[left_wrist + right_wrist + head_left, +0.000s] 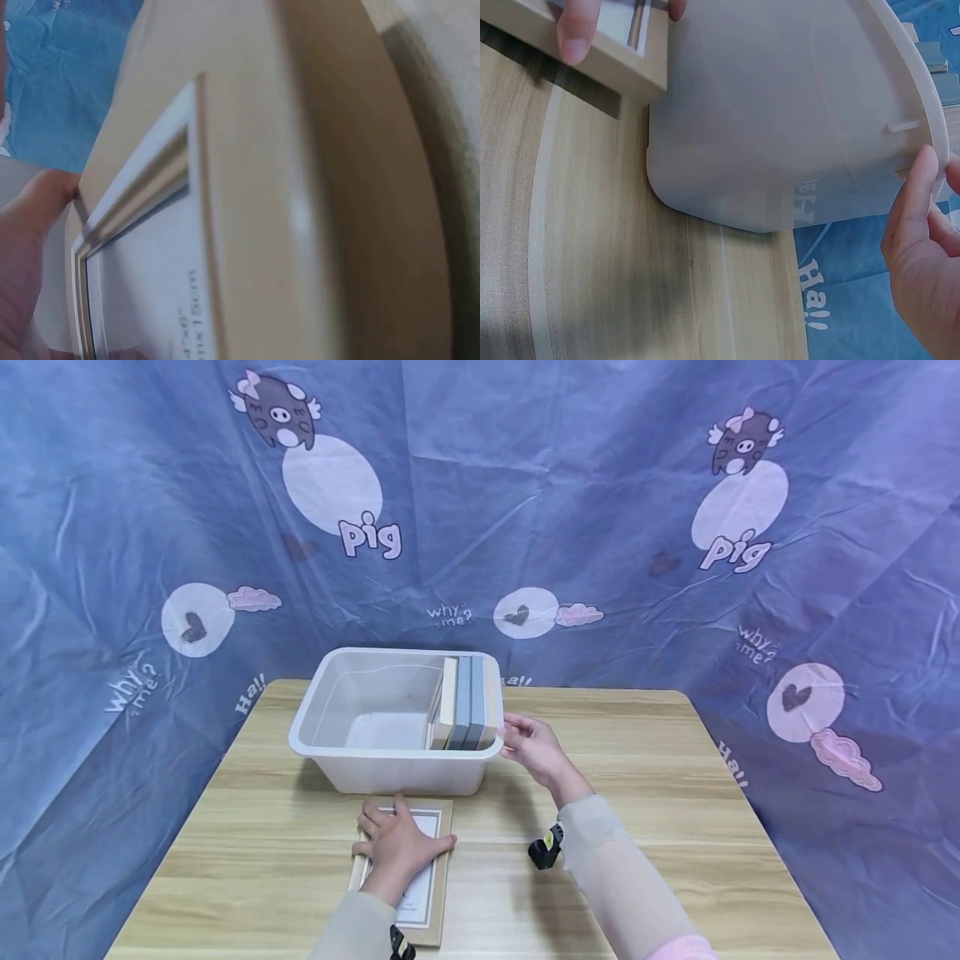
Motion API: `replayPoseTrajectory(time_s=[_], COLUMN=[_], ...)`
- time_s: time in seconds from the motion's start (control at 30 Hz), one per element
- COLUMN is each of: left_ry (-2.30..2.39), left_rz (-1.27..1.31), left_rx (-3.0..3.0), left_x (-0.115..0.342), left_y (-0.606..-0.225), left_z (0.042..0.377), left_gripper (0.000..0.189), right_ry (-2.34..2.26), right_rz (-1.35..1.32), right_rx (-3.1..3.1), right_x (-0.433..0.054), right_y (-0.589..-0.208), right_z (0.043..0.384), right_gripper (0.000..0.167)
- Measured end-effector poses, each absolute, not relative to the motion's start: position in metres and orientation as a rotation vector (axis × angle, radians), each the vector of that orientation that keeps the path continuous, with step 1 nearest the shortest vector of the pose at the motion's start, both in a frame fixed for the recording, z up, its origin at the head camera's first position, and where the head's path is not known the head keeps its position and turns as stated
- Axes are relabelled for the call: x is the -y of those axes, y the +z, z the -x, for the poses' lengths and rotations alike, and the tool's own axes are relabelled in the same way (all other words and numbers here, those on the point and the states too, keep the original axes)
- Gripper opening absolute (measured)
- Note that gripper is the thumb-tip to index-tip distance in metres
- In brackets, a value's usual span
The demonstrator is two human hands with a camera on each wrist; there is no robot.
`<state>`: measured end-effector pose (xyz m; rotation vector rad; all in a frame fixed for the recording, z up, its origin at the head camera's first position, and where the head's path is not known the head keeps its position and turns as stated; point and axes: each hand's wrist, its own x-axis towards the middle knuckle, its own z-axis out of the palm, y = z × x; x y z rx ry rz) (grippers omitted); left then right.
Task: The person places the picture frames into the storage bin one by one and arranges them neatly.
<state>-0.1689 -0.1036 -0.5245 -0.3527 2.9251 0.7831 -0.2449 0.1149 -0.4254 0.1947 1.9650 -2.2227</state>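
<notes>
A light wood-coloured photo frame [422, 897] is at the table's front, in front of a white plastic bin [397, 770]. My left hand [401, 843] spans the photo frame from above, with thumb and fingers gripping its opposite edges. In the right wrist view, the photo frame [619, 71] appears raised off the table beside the bin's wall, casting a shadow below. The left wrist view shows its pale inner border and printed insert close up. My right hand [534, 747] pinches the bin's right rim. Several cream and blue frame-like pieces [471, 702] stand upright along the bin's right side.
The bin stands on a wood-grain table [637, 777] near its back edge. A blue curtain [480, 485] with pig prints hangs behind and around the table. A black wrist device [546, 847] sits on the right sleeve.
</notes>
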Motion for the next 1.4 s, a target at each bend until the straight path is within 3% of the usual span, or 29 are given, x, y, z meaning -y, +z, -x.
replayPoseTrajectory(time_s=[0.9,1.4], left_ry=[1.137,1.395], left_rz=[0.117,0.235], left_rx=[-3.276,-3.263], left_x=[0.133,0.147], left_y=[-0.481,-0.447], left_z=[0.149,0.135], left_gripper=[0.107,0.113], right_ry=[-2.244,-2.232], right_rz=[-0.186,-0.187], right_rx=[-1.939,-1.96], right_x=[-0.114,-0.114], right_y=[-0.429,-0.427], right_z=[0.246,0.245], right_gripper=[0.042,0.042])
